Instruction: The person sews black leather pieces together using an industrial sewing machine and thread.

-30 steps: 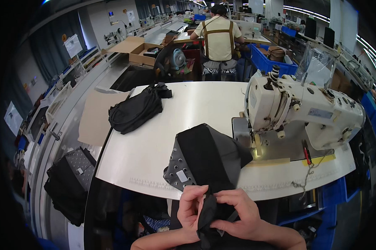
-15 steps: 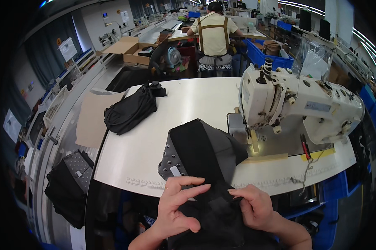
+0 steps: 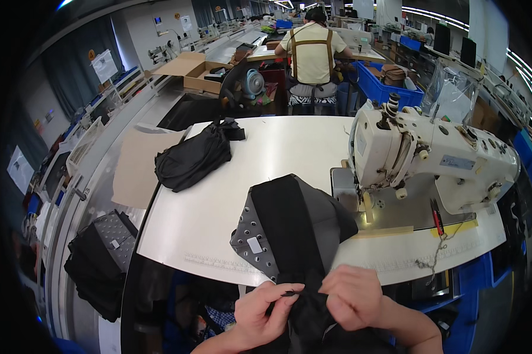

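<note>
A black and grey fabric piece (image 3: 286, 221), with a wide black band and a grey panel dotted with metal eyelets, lies over the table's front edge and hangs toward me. My left hand (image 3: 264, 310) pinches a dark edge of this cloth between thumb and fingers. Close beside it, my right hand (image 3: 354, 297) is closed on the same cloth, its fingertips curled in. Between my hands the fabric is bunched. A small white label (image 3: 254, 245) sits on the eyelet panel.
A white sewing machine (image 3: 437, 156) stands at the right of the white table (image 3: 218, 227). Red-handled snips (image 3: 436, 216) lie by its base near loose thread. A black pouch (image 3: 195, 156) rests at the far left; more eyelet fabric (image 3: 100, 265) hangs left. A person (image 3: 312, 53) sits ahead.
My left hand has gone from spread fingers to a pinch on the cloth. My right hand has shifted slightly left, and the fabric between them is now gathered. The view has shifted a little.
</note>
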`<action>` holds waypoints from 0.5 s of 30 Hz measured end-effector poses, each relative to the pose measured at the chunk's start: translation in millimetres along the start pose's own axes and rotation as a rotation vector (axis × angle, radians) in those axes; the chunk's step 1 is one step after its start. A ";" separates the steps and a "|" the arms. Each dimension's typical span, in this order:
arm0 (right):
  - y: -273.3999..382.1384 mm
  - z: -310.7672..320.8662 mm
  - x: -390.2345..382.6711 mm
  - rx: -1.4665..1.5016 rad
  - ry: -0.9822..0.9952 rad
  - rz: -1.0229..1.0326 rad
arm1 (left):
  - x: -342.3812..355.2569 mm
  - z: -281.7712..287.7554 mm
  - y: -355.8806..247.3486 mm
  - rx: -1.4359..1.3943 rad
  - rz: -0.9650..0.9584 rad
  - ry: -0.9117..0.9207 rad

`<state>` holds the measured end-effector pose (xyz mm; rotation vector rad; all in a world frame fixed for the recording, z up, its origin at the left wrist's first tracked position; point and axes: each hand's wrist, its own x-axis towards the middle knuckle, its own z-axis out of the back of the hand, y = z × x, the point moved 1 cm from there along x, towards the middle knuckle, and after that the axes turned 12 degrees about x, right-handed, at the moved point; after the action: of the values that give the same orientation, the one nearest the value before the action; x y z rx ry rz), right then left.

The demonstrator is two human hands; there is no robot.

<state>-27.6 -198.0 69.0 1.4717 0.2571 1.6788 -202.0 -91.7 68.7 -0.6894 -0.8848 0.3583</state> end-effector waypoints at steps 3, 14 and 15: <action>-26.4 11.0 53.2 -0.186 -0.075 -0.020 | 6.3 5.6 15.6 -0.037 0.026 0.031; -35.3 10.6 128.9 0.114 0.287 -0.529 | 55.9 5.6 46.8 -0.073 0.076 -0.217; -29.1 16.2 122.0 0.081 0.283 -0.539 | 64.5 -0.8 39.8 -0.146 0.182 -0.215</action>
<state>8.8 -100.5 140.8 1.0850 0.8084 1.4315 -163.4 -27.2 78.8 -0.8809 -1.0628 0.5414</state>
